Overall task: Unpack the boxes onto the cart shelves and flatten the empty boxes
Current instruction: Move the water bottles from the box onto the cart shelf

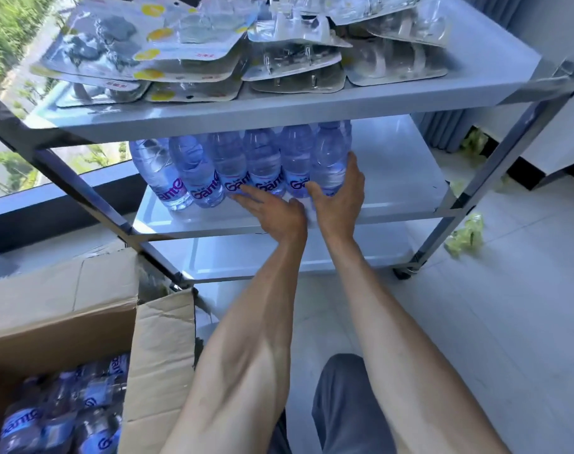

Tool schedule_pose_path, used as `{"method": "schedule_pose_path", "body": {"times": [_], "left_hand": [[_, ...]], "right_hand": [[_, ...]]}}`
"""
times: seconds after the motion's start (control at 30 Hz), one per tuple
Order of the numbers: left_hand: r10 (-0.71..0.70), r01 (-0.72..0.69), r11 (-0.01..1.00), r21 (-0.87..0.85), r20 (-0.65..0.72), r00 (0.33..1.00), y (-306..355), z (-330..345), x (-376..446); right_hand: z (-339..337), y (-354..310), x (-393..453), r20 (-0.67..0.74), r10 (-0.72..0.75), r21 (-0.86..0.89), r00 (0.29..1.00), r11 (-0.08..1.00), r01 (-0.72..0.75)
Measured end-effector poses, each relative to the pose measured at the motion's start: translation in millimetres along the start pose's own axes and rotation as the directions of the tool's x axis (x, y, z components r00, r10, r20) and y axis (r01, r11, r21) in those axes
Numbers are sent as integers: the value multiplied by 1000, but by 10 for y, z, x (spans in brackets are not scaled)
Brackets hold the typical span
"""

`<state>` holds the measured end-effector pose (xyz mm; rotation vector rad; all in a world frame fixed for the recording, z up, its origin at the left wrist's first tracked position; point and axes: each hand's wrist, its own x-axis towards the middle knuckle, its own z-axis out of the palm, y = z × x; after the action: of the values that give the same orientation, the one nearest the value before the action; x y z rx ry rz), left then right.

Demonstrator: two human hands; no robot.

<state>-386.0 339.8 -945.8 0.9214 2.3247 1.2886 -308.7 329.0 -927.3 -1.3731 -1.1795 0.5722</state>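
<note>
A shrink-wrapped pack of blue water bottles (233, 165) stands on the middle shelf (397, 178) of a white metal cart. My left hand (272, 211) lies with straight fingers against the pack's lower front. My right hand (339, 194) cups the rightmost bottle, thumb on its front and fingers round its right side. An open cardboard box (82, 316) sits at lower left, with more bottle packs (63, 411) inside.
The top shelf (279, 109) carries stacked blister packs (194, 47). The bottom shelf (253, 257) shows white below. Crumpled green-white wrapping (465, 234) lies on the tiled floor by the cart's right legs. A window runs along the left. My knee (344, 401) is at the bottom.
</note>
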Motion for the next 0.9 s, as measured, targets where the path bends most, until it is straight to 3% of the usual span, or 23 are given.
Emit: {"method": "schedule_pose_path", "body": {"times": [0.13, 0.3, 0.63, 0.9], "left_hand": [[9, -9, 999, 51, -1, 1000, -30, 14, 9], [58, -59, 996, 66, 9, 998, -85, 23, 3], [57, -58, 995, 86, 11, 998, -101, 59, 19], [33, -35, 996, 79, 28, 999, -79, 29, 5]], "right_hand": [[69, 96, -136, -19, 30, -125, 999, 992, -32], [58, 144, -31, -20, 41, -102, 999, 994, -43], [-108, 364, 113, 147, 21, -213, 989, 977, 11], [83, 318, 173, 37, 130, -178, 991, 977, -121]]}}
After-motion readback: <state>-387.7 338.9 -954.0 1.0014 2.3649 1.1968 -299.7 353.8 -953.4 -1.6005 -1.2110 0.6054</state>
